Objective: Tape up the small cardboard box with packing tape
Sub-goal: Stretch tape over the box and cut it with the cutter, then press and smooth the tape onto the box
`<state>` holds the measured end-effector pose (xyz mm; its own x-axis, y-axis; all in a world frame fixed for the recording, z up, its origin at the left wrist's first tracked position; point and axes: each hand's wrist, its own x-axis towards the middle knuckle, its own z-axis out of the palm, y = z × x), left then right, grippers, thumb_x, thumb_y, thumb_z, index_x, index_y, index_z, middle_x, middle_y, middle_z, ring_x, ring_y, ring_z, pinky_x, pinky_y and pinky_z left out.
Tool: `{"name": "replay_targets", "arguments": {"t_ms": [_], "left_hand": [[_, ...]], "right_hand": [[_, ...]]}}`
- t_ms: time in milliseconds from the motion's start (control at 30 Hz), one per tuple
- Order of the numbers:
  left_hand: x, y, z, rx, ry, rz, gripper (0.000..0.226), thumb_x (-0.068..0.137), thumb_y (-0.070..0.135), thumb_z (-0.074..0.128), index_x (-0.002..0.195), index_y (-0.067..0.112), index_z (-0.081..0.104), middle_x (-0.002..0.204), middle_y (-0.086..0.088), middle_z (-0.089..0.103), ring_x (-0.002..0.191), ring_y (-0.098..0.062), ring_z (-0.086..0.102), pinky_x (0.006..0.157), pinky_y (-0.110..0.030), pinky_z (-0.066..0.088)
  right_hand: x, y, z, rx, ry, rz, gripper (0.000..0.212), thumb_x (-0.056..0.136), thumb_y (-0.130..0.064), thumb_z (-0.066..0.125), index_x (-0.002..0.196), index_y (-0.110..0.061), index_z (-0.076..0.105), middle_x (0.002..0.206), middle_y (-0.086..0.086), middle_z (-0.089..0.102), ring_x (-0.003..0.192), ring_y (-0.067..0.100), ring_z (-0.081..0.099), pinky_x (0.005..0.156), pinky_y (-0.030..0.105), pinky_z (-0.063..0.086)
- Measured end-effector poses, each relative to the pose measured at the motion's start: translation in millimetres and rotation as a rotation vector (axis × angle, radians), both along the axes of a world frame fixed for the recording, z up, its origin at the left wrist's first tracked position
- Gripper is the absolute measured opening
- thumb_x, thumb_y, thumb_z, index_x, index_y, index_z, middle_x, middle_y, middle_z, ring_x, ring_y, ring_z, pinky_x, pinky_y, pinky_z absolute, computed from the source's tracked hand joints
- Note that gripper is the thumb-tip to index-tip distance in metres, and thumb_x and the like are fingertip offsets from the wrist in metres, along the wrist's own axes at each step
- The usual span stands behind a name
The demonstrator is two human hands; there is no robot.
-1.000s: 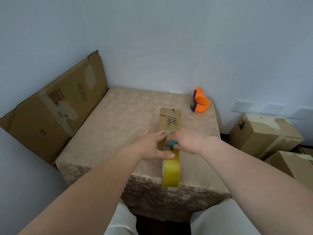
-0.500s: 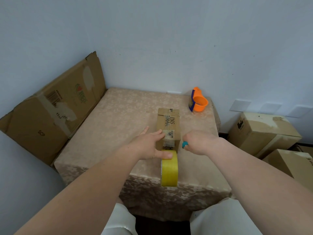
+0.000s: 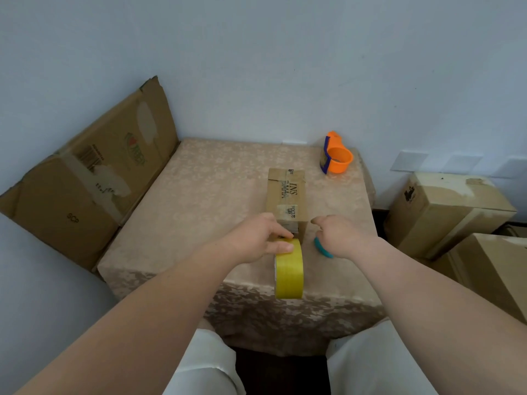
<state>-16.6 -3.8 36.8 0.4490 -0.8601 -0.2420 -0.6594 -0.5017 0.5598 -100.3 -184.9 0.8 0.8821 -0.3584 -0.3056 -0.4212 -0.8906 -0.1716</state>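
Observation:
A small brown cardboard box (image 3: pixel 286 195) lies lengthwise on the table (image 3: pixel 211 195), with printed letters and old tape strips on top. A yellow roll of packing tape (image 3: pixel 288 270) stands on edge just in front of the box's near end. My left hand (image 3: pixel 256 238) grips the top of the roll, thumb on its rim. My right hand (image 3: pixel 336 235) hovers right of the box's near end, holding a small teal tool (image 3: pixel 322 248) that sticks out below the fingers.
An orange tape dispenser (image 3: pixel 336 158) sits at the table's back right corner. A flattened carton (image 3: pixel 85 178) leans on the left wall. Two closed cartons (image 3: pixel 445 212) stand on the floor to the right. The near table edge is just below the roll.
My right hand has left the box top and moved right and slightly down with the teal tool. My left hand has stayed on the tape roll.

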Motion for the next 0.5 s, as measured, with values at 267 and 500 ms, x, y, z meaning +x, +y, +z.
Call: {"name": "replay_targets", "arguments": {"t_ms": [267,500], "left_hand": [[-9,6,1,0.089,0.419,0.213,0.051,0.091,0.042,0.052,0.137,0.023,0.043,0.091,-0.004,0.067,0.072,-0.013,0.063,0.069,-0.024,0.051],[-10,6,7,0.066,0.704,0.506,0.047,0.085,0.026,0.066,0.129,0.017,0.051,0.093,-0.010,0.068,0.079,-0.020,0.066,0.080,-0.034,0.054]], "right_hand": [[0,6,4,0.077,-0.009,-0.034,0.030,0.093,-0.019,0.041,0.106,-0.010,0.067,0.112,0.015,0.067,0.100,0.032,0.062,0.081,0.032,0.050],[-2,13,11,0.097,0.039,-0.029,0.026,0.091,-0.017,0.043,0.069,-0.017,0.056,0.090,0.013,0.065,0.078,0.026,0.055,0.066,0.027,0.037]]}}
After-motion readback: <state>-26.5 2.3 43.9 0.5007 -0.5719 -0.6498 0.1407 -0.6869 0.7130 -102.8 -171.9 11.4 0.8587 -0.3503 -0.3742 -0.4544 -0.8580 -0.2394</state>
